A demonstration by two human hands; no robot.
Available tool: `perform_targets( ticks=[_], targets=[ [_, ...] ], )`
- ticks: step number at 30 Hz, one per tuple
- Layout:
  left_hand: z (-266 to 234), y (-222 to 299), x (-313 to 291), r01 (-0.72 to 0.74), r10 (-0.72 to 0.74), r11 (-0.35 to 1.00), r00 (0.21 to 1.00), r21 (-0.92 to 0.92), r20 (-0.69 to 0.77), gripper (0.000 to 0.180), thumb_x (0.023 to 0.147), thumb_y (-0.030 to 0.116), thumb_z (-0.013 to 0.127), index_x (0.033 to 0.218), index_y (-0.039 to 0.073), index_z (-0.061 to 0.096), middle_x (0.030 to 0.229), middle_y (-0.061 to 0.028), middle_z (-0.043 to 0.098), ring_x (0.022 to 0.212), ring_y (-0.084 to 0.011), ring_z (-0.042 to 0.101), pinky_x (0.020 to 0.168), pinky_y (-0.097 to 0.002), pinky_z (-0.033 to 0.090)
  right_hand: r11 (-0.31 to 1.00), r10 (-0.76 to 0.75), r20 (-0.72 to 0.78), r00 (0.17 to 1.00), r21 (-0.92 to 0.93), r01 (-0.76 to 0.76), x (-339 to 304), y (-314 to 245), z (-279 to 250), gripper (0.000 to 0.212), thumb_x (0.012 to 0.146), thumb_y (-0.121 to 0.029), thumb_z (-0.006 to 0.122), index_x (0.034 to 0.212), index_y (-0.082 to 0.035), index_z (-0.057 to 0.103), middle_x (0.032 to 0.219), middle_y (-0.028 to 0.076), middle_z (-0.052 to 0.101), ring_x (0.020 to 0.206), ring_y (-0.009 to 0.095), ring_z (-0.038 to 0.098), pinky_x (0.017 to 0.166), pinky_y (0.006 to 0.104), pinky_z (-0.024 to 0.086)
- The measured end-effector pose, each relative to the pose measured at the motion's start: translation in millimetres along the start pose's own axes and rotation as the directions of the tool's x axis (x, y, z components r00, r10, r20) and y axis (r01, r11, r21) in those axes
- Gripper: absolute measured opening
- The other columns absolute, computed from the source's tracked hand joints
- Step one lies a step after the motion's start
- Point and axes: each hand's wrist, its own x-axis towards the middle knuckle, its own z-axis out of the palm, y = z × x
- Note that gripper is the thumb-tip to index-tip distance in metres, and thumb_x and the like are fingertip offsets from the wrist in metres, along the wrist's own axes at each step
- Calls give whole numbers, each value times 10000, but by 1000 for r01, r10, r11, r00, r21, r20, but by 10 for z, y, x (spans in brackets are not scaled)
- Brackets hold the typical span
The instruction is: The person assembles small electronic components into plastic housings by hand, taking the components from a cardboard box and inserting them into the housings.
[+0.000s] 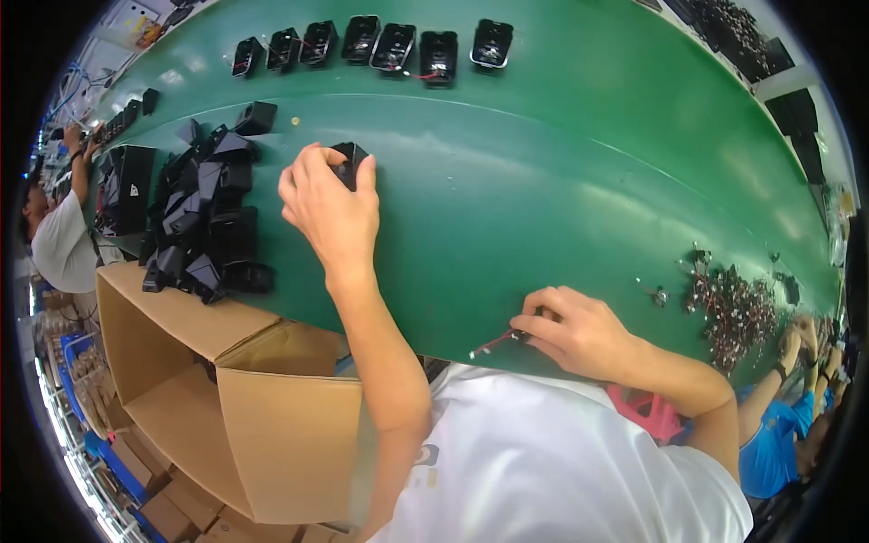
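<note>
Black plastic housing (350,165) under the left hand (330,204), mid-bench, just to the right of a heap of loose dark housings (213,185). Left fingers curved round it, thumb on the right side, the others over the far and left sides; gap only as wide as the part. Whether it rests on the bench (516,208) or is slightly raised, cannot tell.

Right hand (584,337) low, near the bench's front edge. Fingers curled nearly closed, pinching a thin red-and-dark wire lead (496,343), pale plug toward the lower left. Part of the lead is hidden by the fingers. Tangled pile of similar leads (733,312) further right, a few strays beside it.

Along the far side, a row of seven housings (394,50), hollow faces showing, red wire visible at several. Open cardboard box (290,443) below the heap, at the person's left.

Step in hand, my reading: pairing one housing with one lead, the two well apart at this moment. Next move would seem to call for bringing lead and housing together, hollow side accessible, plug kept free of snagging
</note>
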Motion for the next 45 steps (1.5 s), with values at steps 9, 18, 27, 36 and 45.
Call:
perform_targets(
  ticks=[9,18,27,36,45],
  targets=[
    [-110,246,-219,-60,81,995,957,-81,280,444,767,259,842,1046,58,562,1178,-120,581,1069,-361,540,901,-465,480,897,331,-213,919,374,-237,-70,92,-41,274,816,-3,726,1074,-28,635,922,91,640,744,192,638,663,276,540],
    [-135,469,-734,343,2,684,882,-644,471,654,836,442,802,1206,3,488,823,-84,604,748,-206,601,718,-350,496,743,479,-307,822,641,-193,-35,218,-71,179,824,64,647,991,3,623,1030,80,576,916,148,612,787,291,553],
    [-164,582,-1065,676,346,56,678,-735,649,591,930,106,681,1428,60,367,1044,-110,673,700,-54,579,548,-199,461,366,592,-314,742,925,100,-79,221,-116,302,853,80,677,1138,46,587,1186,144,613,1115,247,653,931,334,533],
    [-212,712,-1202,219,387,596,765,-772,515,665,745,26,772,1365,64,534,1133,-125,666,883,-162,706,701,-246,565,337,537,-318,782,930,147,-68,135,-66,333,833,101,699,1138,18,592,1141,152,657,1098,269,666,963,361,531],
    [-346,720,-1220,47,426,630,813,-775,396,866,674,39,809,1470,74,469,1262,-114,629,779,-183,657,611,-284,535,763,418,-529,738,646,31,-19,-35,-70,187,818,115,730,986,58,673,1109,193,686,1029,221,675,877,329,569]
  ],
)
